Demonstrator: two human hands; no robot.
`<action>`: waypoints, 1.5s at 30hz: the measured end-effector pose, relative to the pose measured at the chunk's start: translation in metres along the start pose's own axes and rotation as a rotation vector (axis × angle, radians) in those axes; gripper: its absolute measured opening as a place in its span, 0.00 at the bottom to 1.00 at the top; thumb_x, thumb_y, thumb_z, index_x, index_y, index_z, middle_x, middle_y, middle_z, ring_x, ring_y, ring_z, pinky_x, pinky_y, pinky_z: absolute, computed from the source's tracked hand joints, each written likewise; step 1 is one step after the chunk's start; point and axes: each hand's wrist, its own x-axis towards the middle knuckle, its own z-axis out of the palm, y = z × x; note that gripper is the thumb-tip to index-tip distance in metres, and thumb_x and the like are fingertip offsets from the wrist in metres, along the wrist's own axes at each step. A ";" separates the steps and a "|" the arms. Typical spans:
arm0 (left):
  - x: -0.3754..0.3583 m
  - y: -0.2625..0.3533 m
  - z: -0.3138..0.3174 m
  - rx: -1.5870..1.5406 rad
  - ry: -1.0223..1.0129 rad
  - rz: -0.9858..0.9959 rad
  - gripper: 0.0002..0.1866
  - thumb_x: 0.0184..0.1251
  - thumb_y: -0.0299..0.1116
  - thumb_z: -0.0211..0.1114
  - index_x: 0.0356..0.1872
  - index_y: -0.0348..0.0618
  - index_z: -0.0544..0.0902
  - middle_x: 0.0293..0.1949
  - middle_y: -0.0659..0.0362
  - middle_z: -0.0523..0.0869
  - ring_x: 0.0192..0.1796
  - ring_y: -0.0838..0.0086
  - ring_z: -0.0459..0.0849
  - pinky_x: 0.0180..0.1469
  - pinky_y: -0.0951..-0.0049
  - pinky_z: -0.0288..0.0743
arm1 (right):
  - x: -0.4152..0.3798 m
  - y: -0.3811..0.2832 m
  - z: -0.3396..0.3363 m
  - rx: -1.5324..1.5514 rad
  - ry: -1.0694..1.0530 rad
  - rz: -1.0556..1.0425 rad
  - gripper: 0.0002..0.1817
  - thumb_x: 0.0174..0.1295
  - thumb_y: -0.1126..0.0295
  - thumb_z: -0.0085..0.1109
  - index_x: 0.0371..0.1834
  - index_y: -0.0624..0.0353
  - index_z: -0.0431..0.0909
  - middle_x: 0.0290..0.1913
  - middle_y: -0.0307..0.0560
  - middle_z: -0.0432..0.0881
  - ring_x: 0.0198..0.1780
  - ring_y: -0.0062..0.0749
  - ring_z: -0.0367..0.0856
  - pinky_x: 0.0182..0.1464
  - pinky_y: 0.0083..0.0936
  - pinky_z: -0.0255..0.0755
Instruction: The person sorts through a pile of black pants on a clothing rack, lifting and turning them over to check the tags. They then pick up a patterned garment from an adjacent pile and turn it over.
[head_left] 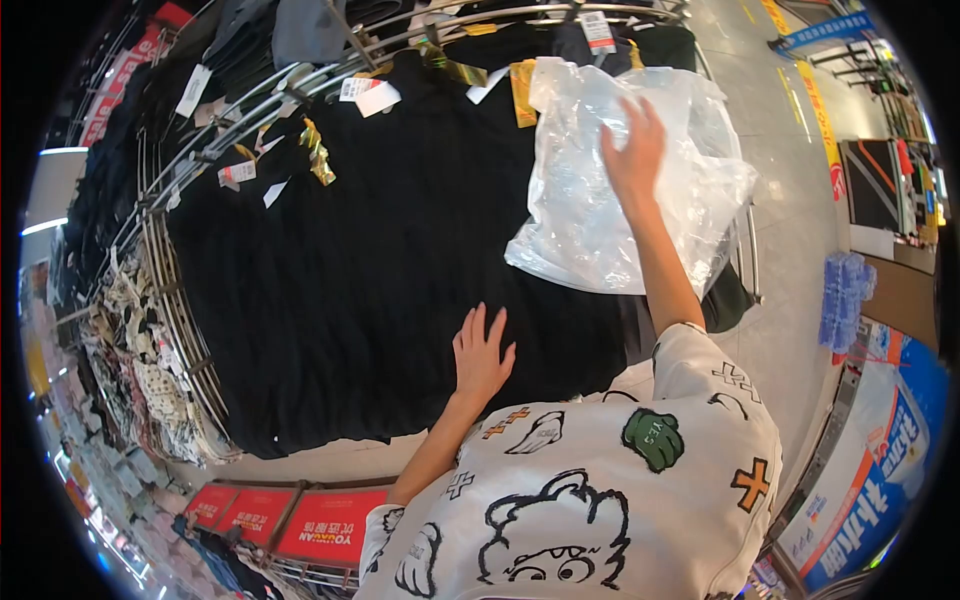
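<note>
Black garments point(370, 240) lie spread over a metal rack, with paper tags and gold ribbons along their far edge. On their near part rests my left hand point(483, 355), palm down, fingers apart, holding nothing. A crinkled clear plastic bag point(570, 190) with something whitish in it lies on the right end of the black cloth. My right hand point(635, 150) is over the bag's upper middle, fingers spread, slightly blurred; whether it presses on the plastic I cannot tell.
Metal rack bars point(185, 310) curve around the garments. Patterned clothes point(150, 370) hang at the left. Red signs point(325, 525) stand at the lower left. At the right are pale floor tiles point(790, 230), blue wrapped bottles point(846, 300) and a blue and white box point(870, 470).
</note>
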 end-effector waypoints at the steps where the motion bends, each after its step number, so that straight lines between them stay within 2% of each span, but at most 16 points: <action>1: -0.005 -0.002 0.009 0.057 -0.033 0.015 0.35 0.68 0.43 0.65 0.75 0.51 0.68 0.76 0.42 0.62 0.76 0.46 0.61 0.71 0.46 0.60 | -0.012 0.019 -0.016 -0.129 0.012 0.131 0.40 0.56 0.59 0.73 0.73 0.48 0.68 0.68 0.63 0.71 0.66 0.57 0.74 0.64 0.47 0.70; 4: -0.015 -0.013 0.040 0.196 -0.099 0.037 0.35 0.72 0.50 0.59 0.77 0.53 0.66 0.78 0.41 0.57 0.80 0.46 0.53 0.74 0.40 0.53 | -0.047 0.056 -0.041 -0.036 -0.197 0.519 0.46 0.58 0.55 0.72 0.79 0.47 0.58 0.61 0.65 0.79 0.61 0.58 0.79 0.60 0.46 0.72; 7: -0.017 -0.013 0.050 0.256 -0.076 0.043 0.34 0.72 0.50 0.59 0.77 0.53 0.66 0.79 0.42 0.55 0.80 0.47 0.53 0.74 0.40 0.52 | -0.071 0.080 -0.042 0.006 -0.602 0.746 0.48 0.59 0.53 0.69 0.81 0.47 0.52 0.49 0.64 0.86 0.53 0.58 0.84 0.55 0.47 0.75; 11: -0.024 -0.010 0.034 0.201 -0.210 0.050 0.37 0.72 0.53 0.58 0.78 0.51 0.63 0.80 0.41 0.53 0.81 0.46 0.50 0.75 0.39 0.50 | -0.097 0.121 -0.033 0.030 -0.428 0.787 0.39 0.64 0.57 0.63 0.78 0.51 0.60 0.47 0.59 0.87 0.51 0.56 0.85 0.54 0.45 0.76; 12: -0.027 -0.004 0.027 0.161 -0.257 -0.003 0.38 0.72 0.55 0.59 0.78 0.50 0.62 0.80 0.40 0.52 0.81 0.46 0.50 0.76 0.40 0.49 | -0.097 0.117 -0.032 0.066 -0.339 0.683 0.38 0.64 0.58 0.63 0.77 0.51 0.61 0.51 0.59 0.85 0.54 0.55 0.83 0.56 0.44 0.74; 14: -0.033 0.011 0.015 0.028 -0.168 -0.015 0.39 0.72 0.55 0.59 0.79 0.50 0.62 0.80 0.40 0.51 0.81 0.45 0.50 0.76 0.41 0.48 | -0.105 0.098 -0.034 0.133 -0.169 0.480 0.35 0.64 0.60 0.63 0.75 0.50 0.65 0.59 0.58 0.82 0.61 0.52 0.80 0.60 0.43 0.72; 15: -0.036 0.018 0.010 -0.039 -0.126 -0.019 0.39 0.72 0.55 0.60 0.79 0.50 0.62 0.80 0.40 0.50 0.81 0.45 0.50 0.77 0.41 0.47 | -0.107 0.081 -0.037 0.144 -0.173 0.351 0.35 0.64 0.60 0.64 0.75 0.49 0.65 0.63 0.58 0.78 0.64 0.52 0.76 0.64 0.45 0.68; 17: -0.043 0.019 0.014 -0.009 -0.348 0.037 0.36 0.74 0.55 0.56 0.77 0.48 0.64 0.80 0.40 0.53 0.81 0.47 0.52 0.77 0.43 0.50 | -0.111 0.040 -0.044 0.160 -0.172 0.096 0.36 0.64 0.60 0.64 0.76 0.48 0.65 0.71 0.59 0.71 0.71 0.52 0.69 0.71 0.50 0.61; 20: -0.057 0.011 0.035 -0.015 -0.346 0.075 0.33 0.77 0.54 0.53 0.75 0.46 0.68 0.78 0.41 0.59 0.81 0.48 0.54 0.76 0.43 0.52 | -0.142 -0.009 -0.041 0.079 -0.390 0.055 0.38 0.63 0.59 0.65 0.77 0.47 0.63 0.76 0.58 0.64 0.77 0.55 0.59 0.76 0.61 0.49; 23: -0.063 0.013 0.027 -0.058 -0.339 0.103 0.32 0.77 0.53 0.53 0.74 0.46 0.70 0.77 0.42 0.61 0.80 0.49 0.55 0.76 0.44 0.54 | -0.167 -0.013 -0.029 0.043 -0.535 0.041 0.40 0.63 0.58 0.65 0.79 0.45 0.61 0.79 0.58 0.59 0.80 0.56 0.53 0.77 0.67 0.41; 25: -0.068 0.009 0.032 -0.089 -0.361 0.118 0.32 0.76 0.53 0.54 0.74 0.46 0.70 0.76 0.43 0.63 0.80 0.50 0.56 0.76 0.45 0.55 | -0.178 0.002 -0.018 -0.053 -0.536 0.094 0.41 0.63 0.56 0.65 0.80 0.44 0.60 0.80 0.58 0.57 0.81 0.56 0.51 0.77 0.67 0.41; 30: -0.079 0.012 0.026 0.041 -0.141 0.292 0.33 0.73 0.58 0.58 0.71 0.46 0.73 0.74 0.44 0.68 0.77 0.54 0.63 0.74 0.43 0.56 | -0.172 0.018 -0.012 -0.174 -0.575 0.154 0.43 0.63 0.55 0.64 0.81 0.44 0.57 0.82 0.59 0.53 0.82 0.59 0.47 0.77 0.68 0.38; 36: -0.079 0.007 0.024 -0.122 -0.250 0.159 0.32 0.75 0.56 0.57 0.71 0.46 0.73 0.74 0.45 0.68 0.77 0.54 0.63 0.75 0.48 0.57 | -0.168 -0.084 -0.030 0.122 -0.506 -0.074 0.40 0.63 0.60 0.65 0.79 0.47 0.61 0.81 0.65 0.50 0.82 0.65 0.44 0.75 0.72 0.37; 40: -0.079 -0.014 -0.015 -0.261 -0.058 0.046 0.28 0.74 0.52 0.58 0.66 0.45 0.78 0.71 0.47 0.73 0.75 0.53 0.67 0.74 0.53 0.61 | -0.191 -0.184 -0.056 0.367 -0.601 -0.233 0.35 0.63 0.63 0.65 0.75 0.50 0.66 0.80 0.63 0.55 0.81 0.65 0.48 0.76 0.69 0.39; 44: -0.107 -0.066 -0.045 -0.091 0.228 -0.176 0.21 0.69 0.43 0.64 0.58 0.44 0.80 0.64 0.51 0.78 0.71 0.54 0.70 0.71 0.51 0.62 | -0.239 -0.255 -0.063 0.554 -0.873 -0.401 0.28 0.64 0.62 0.65 0.69 0.52 0.74 0.77 0.60 0.62 0.81 0.57 0.53 0.78 0.63 0.42; 45: -0.119 -0.079 -0.052 -0.034 0.251 -0.259 0.21 0.68 0.43 0.65 0.59 0.46 0.80 0.63 0.51 0.78 0.72 0.54 0.70 0.71 0.46 0.61 | -0.250 -0.269 -0.067 0.558 -0.940 -0.422 0.27 0.65 0.62 0.65 0.67 0.53 0.75 0.77 0.59 0.62 0.80 0.55 0.54 0.78 0.62 0.43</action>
